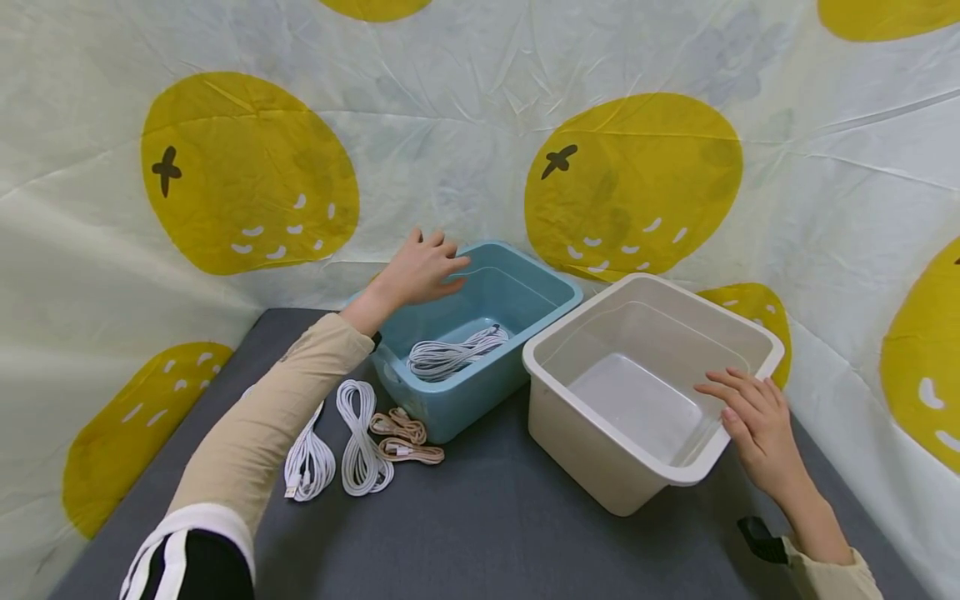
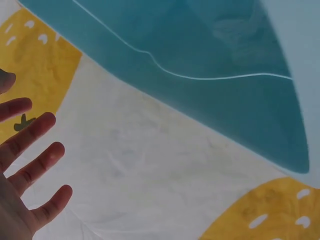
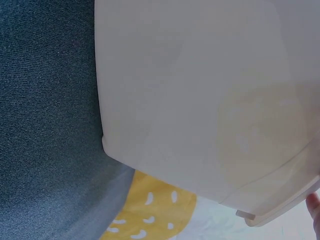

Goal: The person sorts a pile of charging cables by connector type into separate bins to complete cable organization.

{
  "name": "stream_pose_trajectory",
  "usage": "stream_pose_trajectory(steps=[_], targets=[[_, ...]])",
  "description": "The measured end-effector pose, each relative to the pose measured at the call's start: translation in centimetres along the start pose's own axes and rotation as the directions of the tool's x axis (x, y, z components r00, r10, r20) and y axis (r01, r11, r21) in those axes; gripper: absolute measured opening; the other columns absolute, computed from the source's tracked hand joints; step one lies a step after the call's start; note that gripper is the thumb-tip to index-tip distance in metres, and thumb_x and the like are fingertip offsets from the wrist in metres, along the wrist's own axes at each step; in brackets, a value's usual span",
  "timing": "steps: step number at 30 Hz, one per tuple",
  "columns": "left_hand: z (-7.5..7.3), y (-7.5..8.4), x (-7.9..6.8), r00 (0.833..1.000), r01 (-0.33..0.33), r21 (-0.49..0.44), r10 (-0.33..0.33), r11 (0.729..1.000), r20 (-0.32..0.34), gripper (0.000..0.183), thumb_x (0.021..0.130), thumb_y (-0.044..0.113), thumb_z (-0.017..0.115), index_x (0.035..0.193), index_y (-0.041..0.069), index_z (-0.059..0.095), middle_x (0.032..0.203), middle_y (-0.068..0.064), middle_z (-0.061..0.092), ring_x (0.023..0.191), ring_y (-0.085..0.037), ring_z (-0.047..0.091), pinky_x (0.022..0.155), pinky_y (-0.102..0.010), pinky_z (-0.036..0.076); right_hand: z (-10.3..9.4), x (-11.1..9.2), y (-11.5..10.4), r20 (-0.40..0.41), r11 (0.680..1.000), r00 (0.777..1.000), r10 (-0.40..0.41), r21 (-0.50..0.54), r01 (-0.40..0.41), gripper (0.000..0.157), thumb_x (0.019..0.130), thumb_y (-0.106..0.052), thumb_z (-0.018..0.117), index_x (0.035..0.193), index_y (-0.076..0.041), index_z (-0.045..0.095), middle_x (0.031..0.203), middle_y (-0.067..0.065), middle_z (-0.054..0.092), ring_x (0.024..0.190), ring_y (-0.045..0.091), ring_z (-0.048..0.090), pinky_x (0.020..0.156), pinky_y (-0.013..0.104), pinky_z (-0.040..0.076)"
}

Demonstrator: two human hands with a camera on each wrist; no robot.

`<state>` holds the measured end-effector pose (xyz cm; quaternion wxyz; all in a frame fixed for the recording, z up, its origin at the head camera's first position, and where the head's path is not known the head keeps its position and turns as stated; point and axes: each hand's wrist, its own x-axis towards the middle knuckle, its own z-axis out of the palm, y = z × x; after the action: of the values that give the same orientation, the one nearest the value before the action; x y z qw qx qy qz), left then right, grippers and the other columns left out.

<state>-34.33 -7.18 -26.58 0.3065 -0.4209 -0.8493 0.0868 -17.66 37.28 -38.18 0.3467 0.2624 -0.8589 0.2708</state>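
My left hand (image 1: 423, 271) hovers above the left rim of a blue plastic bin (image 1: 450, 408), fingers spread and holding nothing. In the left wrist view that hand (image 2: 25, 170) is seen beside the bin's blue wall (image 2: 200, 60). A bundle of white cable (image 1: 457, 352) lies inside the blue bin. To the right, my right hand (image 1: 761, 429) rests at the right rim of a beige bin (image 1: 581, 442), its fingers loosely extended over the edge. No objects show on the beige bin's floor. The right wrist view has mostly the bin's outer wall (image 3: 190, 100), with one fingertip (image 3: 314, 205) at the rim.
Two bundles of white cable, one farther left (image 1: 309, 462) and one nearer the bin (image 1: 363, 442), lie before the blue bin. Two small tan cable coils (image 1: 411, 451) sit beside them. The dark grey table (image 1: 465, 525) meets a white sheet (image 1: 450, 150) with yellow shapes.
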Motion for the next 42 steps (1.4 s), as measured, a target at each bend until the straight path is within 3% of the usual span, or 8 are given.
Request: stream_pose_trajectory(steps=[6, 10, 16, 23, 34, 42], targets=[[-0.7, 0.1, -0.9, 1.000, -0.010, -0.011, 0.010, 1.000, -0.001, 0.021, 0.086, 0.033, 0.055, 0.098, 0.017, 0.060, 0.086, -0.004, 0.058, 0.076, -0.023, 0.047, 0.066, -0.039, 0.033, 0.0, 0.0, 0.0, -0.002, 1.000, 1.000, -0.001, 0.004, 0.001, 0.031, 0.088, -0.012, 0.039, 0.106, -0.005, 0.063, 0.125, 0.002, 0.054, 0.128, 0.011, 0.032, 0.104, 0.059, 0.003], [-1.1, 0.0, -1.7, 0.999, -0.021, -0.014, 0.020, 1.000, -0.044, 0.021, 0.085, 0.034, 0.057, 0.095, 0.016, 0.061, 0.086, -0.004, 0.059, 0.076, -0.023, 0.047, 0.066, -0.039, 0.033, 0.0, 0.0, 0.0, -0.002, 1.000, 1.000, 0.000, 0.006, 0.000, 0.031, 0.088, -0.012, 0.039, 0.106, -0.005, 0.063, 0.126, 0.000, 0.053, 0.128, 0.011, 0.032, 0.104, 0.059, 0.002], [-1.9, 0.0, -3.4, 0.994, -0.039, -0.026, 0.036, 0.999, -0.100, 0.018, 0.082, 0.032, 0.061, 0.090, 0.015, 0.061, 0.085, -0.005, 0.058, 0.076, -0.023, 0.047, 0.067, -0.041, 0.034, 0.1, 0.0, 0.1, -0.005, 1.000, 1.000, -0.005, 0.007, 0.006, 0.031, 0.088, -0.011, 0.039, 0.106, -0.005, 0.063, 0.126, 0.000, 0.053, 0.128, 0.010, 0.032, 0.104, 0.059, 0.002], [-2.6, 0.0, -5.6, 0.993, -0.040, -0.058, 0.033, 0.997, -0.116, 0.018, 0.080, 0.029, 0.064, 0.091, 0.016, 0.064, 0.086, -0.005, 0.060, 0.078, -0.024, 0.048, 0.069, -0.041, 0.034, 0.1, 0.0, 0.1, -0.009, 1.000, 1.000, -0.001, 0.007, 0.001, 0.030, 0.088, -0.011, 0.039, 0.105, -0.004, 0.063, 0.125, 0.001, 0.054, 0.128, 0.010, 0.032, 0.104, 0.059, 0.003], [-3.2, 0.5, -8.8, 0.969, -0.130, -0.033, 0.120, 0.991, -0.217, 0.022, 0.071, 0.026, 0.072, 0.088, 0.015, 0.063, 0.084, -0.005, 0.059, 0.073, -0.023, 0.049, 0.064, -0.040, 0.036, 0.2, -0.1, 0.2, -0.010, 1.000, 1.000, -0.006, 0.014, 0.006, 0.030, 0.088, -0.011, 0.039, 0.106, -0.004, 0.063, 0.126, -0.002, 0.053, 0.128, 0.010, 0.032, 0.104, 0.059, 0.002], [-4.4, 1.0, -11.4, 0.975, -0.141, -0.009, 0.137, 0.990, -0.173, 0.023, 0.070, 0.026, 0.073, 0.088, 0.016, 0.062, 0.084, -0.003, 0.059, 0.077, -0.022, 0.050, 0.069, -0.040, 0.037, 0.2, -0.1, 0.0, -0.014, 1.000, 1.000, -0.006, 0.019, 0.007, 0.030, 0.088, -0.011, 0.039, 0.105, -0.004, 0.063, 0.126, -0.003, 0.052, 0.128, 0.011, 0.032, 0.104, 0.060, 0.002]])
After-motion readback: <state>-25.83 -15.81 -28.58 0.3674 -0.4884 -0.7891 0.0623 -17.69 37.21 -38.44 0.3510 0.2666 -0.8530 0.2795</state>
